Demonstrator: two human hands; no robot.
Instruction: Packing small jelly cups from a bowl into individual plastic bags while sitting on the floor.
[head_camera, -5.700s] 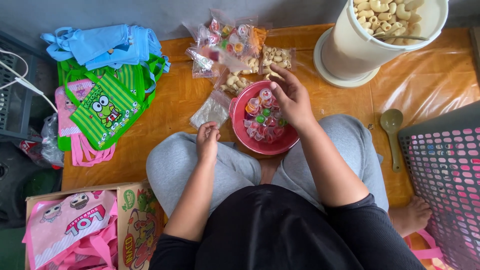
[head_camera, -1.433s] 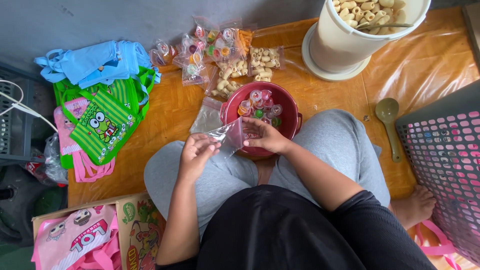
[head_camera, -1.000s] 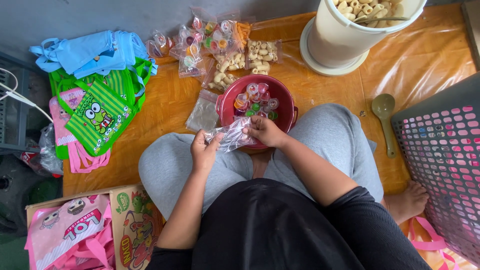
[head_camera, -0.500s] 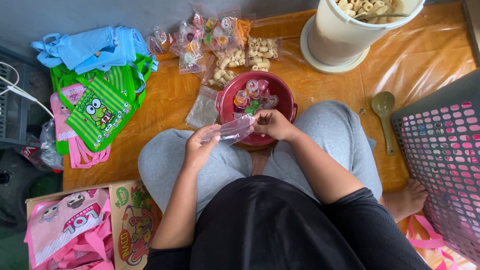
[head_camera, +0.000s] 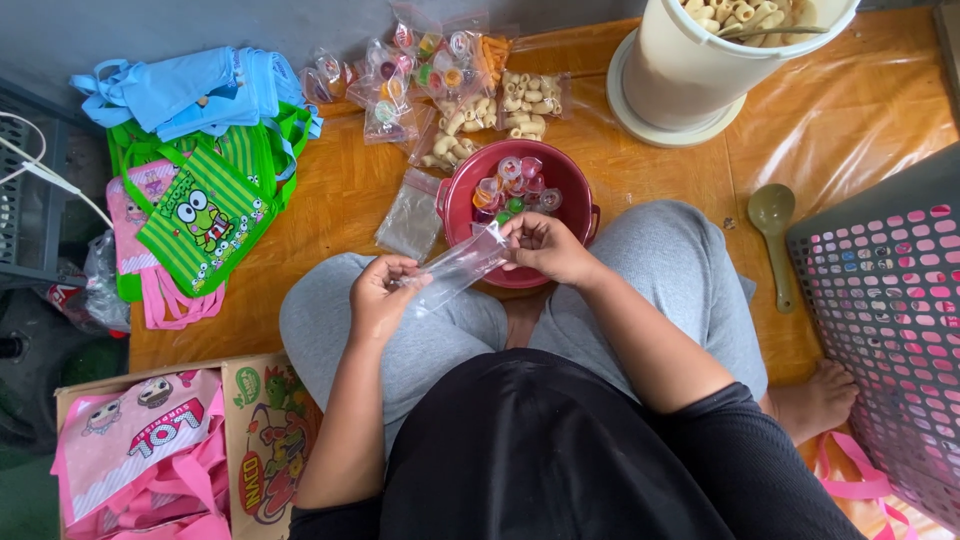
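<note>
Nearest, at the bottom edge: our own black top and grey trouser legs, folded cross-legged on the floor.

Left hand (head_camera: 378, 297): grip closed on the lower end of a clear plastic bag (head_camera: 455, 270), pinching it by the fingertips.

Right hand (head_camera: 545, 247): grip closed on the bag's upper end, fingers working at its mouth. The bag hangs slantwise between our two hands, above our lap and just in front of the bowl. We judge the step in hand to be opening the bag; the next move calls for spreading its mouth wide enough to take sweets.

Beyond: a red bowl (head_camera: 570, 180) of small coloured jelly cups, touching our knees; a flat stack of empty clear bags (head_camera: 410, 220) just left of it.

Farther: filled packets of jellies and puffed snacks (head_camera: 450, 85) on the orange floor mat (head_camera: 320, 200); a cream bucket (head_camera: 700, 65) of puffed snacks; an olive spoon (head_camera: 772, 215); a grey perforated basket (head_camera: 880, 300), cut off at right.

Far left: striped frog-print tote bags (head_camera: 200, 215) and blue ones (head_camera: 180, 90).

Hard to tell: whether the held bag already contains anything.
</note>
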